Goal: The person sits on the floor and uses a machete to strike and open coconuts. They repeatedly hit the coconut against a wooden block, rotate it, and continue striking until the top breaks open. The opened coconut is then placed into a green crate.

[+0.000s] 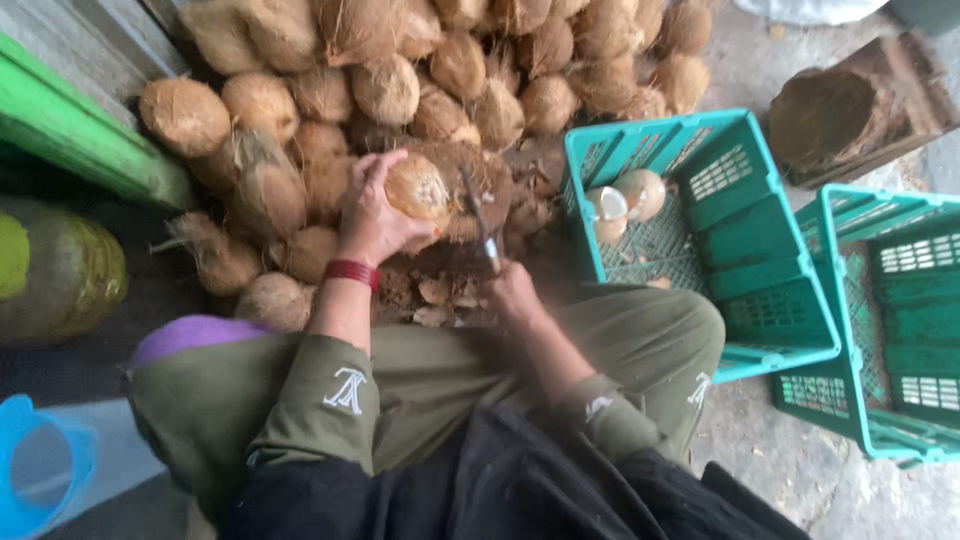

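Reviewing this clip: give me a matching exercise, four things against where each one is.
Things:
1. left hand
2. right hand
3. peeled coconuts
4. blue jug

Places:
A. in the nearer green crate
B. bottom-left corner
C. gripping a husked coconut
D. holding a blade

Pairs: 1-C, 2-D, 3-A, 4-B

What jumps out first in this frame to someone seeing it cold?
A big heap of brown husked coconuts fills the top of the view. In front of it, the left hand grips a partly stripped coconut while the right hand holds a blade against it. To the right stand two teal plastic crates, the nearer one holding a few peeled coconuts.
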The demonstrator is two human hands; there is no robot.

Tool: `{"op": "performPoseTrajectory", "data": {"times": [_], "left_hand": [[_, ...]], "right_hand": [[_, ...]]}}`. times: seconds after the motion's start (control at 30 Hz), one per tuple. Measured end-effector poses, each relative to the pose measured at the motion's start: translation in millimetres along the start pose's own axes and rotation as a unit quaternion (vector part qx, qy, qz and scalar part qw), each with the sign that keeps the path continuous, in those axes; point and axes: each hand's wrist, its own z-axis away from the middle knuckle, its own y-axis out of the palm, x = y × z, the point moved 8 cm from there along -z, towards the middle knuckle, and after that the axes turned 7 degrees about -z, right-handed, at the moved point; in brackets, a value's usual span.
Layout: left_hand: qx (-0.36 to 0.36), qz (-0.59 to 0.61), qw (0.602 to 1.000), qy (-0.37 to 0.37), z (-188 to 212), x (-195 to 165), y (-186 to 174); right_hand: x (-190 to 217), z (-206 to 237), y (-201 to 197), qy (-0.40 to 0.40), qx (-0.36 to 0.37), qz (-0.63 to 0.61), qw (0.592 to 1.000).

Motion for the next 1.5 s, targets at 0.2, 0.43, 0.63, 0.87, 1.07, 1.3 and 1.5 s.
{"op": "performPoseTrajectory", "data": {"times": [0.2,0.43,0.63,0.87,1.07,1.3,1.5], "left_hand": [[-0.036,-0.019,0.999,-0.017,1.5,7.3,-13.7],[-0.044,0.018,0.998,0.034,-0.6,11.2,-19.0],[-0.041,-0.089,0.995,-0.006,-2.4,19.5,-8.0],[-0.049,0.018,0.996,-0.078,9.1,48.0,-24.1],[-0.02,0.171,0.985,-0.018,3.7,17.6,-33.3],[-0.012,0.072,0.994,0.076,1.6,-14.9,-17.2],[0.017,0.146,0.989,-0.025,-1.3,7.6,-3.9]], "right_hand": [[64.8,37.8,-1.0,0.009,0.034,-0.113,0.993],[135.2,75.9,-7.6,-0.212,0.019,-0.178,0.961],[60.6,30.9,43.2,0.055,0.1,-0.102,0.988],[107.9,46.3,10.4,-0.133,0.043,-0.182,0.973],[154.3,67.2,-23.7,-0.158,-0.015,-0.096,0.983],[161.5,85.7,-27.2,-0.268,-0.032,-0.023,0.963],[72.5,28.2,7.3,0.055,0.011,-0.114,0.992]]}}
